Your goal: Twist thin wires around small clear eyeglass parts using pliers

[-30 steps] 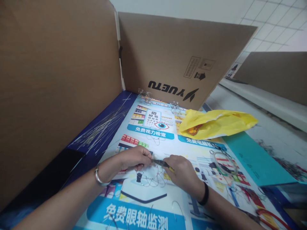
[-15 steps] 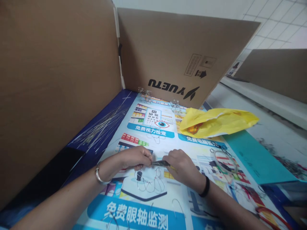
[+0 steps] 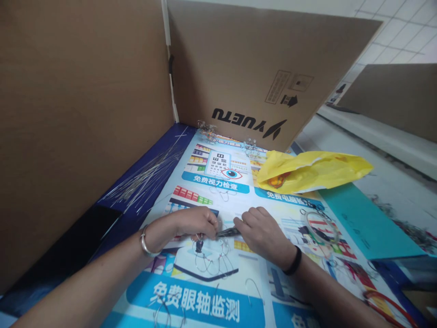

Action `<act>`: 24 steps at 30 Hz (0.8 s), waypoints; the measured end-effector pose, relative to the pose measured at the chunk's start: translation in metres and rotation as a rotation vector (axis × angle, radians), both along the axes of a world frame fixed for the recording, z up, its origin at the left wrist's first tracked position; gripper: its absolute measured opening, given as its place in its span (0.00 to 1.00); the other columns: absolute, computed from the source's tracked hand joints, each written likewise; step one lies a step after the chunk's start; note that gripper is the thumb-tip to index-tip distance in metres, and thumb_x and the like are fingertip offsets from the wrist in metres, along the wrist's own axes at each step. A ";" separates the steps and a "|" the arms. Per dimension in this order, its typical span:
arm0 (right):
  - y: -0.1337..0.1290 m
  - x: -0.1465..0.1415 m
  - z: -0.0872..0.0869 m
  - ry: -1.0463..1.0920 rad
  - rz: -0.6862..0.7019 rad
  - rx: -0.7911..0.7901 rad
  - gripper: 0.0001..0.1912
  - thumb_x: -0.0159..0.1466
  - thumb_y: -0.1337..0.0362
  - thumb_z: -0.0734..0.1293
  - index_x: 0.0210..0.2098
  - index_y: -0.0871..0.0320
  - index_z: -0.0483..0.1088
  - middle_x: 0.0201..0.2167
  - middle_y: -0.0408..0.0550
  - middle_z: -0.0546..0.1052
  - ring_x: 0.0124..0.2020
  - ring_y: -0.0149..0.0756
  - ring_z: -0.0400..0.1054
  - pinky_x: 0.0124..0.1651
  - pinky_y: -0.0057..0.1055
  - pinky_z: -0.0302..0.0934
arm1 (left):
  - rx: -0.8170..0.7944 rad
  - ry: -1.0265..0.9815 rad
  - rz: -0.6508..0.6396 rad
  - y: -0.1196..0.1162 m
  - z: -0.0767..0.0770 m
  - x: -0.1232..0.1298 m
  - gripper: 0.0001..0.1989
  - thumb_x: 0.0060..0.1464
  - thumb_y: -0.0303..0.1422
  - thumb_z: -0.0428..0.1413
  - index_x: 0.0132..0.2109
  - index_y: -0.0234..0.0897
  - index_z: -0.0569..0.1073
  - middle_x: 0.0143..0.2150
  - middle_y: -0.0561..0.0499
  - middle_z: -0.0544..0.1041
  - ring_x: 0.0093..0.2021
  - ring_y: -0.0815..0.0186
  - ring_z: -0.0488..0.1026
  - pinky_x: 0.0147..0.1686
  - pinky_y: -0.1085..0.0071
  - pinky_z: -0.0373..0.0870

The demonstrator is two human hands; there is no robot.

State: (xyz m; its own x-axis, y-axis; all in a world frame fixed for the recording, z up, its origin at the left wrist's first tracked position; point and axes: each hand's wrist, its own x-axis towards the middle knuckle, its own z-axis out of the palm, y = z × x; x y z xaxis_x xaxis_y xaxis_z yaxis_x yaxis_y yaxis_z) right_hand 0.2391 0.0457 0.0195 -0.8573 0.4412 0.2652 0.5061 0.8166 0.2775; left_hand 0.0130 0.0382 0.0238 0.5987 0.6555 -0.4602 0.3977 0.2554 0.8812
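Observation:
My right hand is wrapped round dark-jawed pliers, whose tip points left. Close to that tip, my left hand is pinched on thin wire. A chain of bent wire loops hangs below the fingers, over the printed poster. The jaws meet the wire right at my left fingertips; whether they are closed on it is too small to tell. More curved wire pieces lie near the poster's front edge.
Straight wires lie in a bundle on blue cloth at left. Cardboard panels stand at the left and back. A yellow bag, a teal sheet, a round hoop and wire clusters are farther off.
The view has shifted slightly. My right hand has turned a little with the pliers, and the wire loops below my left hand have swung slightly.

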 end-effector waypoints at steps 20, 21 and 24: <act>0.001 -0.002 -0.009 0.005 -0.001 -0.014 0.05 0.59 0.71 0.61 0.26 0.58 0.64 0.23 0.45 0.64 0.28 0.34 0.51 0.32 0.34 0.40 | 0.024 0.076 -0.013 0.002 -0.012 -0.004 0.05 0.38 0.33 0.55 0.26 0.36 0.71 0.14 0.58 0.61 0.15 0.73 0.56 0.15 0.76 0.51; 0.001 -0.002 -0.009 0.004 -0.002 -0.017 0.05 0.59 0.71 0.61 0.26 0.58 0.64 0.23 0.45 0.64 0.28 0.34 0.51 0.32 0.34 0.40 | 0.027 0.075 -0.013 0.002 -0.012 -0.004 0.05 0.38 0.33 0.55 0.26 0.36 0.71 0.14 0.58 0.61 0.15 0.73 0.56 0.15 0.76 0.51; 0.001 -0.002 -0.011 0.006 -0.008 -0.030 0.06 0.59 0.71 0.61 0.26 0.58 0.64 0.23 0.45 0.65 0.28 0.34 0.51 0.32 0.34 0.40 | 0.035 0.067 -0.015 0.001 -0.011 -0.004 0.05 0.38 0.32 0.55 0.26 0.36 0.71 0.14 0.58 0.60 0.15 0.72 0.56 0.15 0.76 0.50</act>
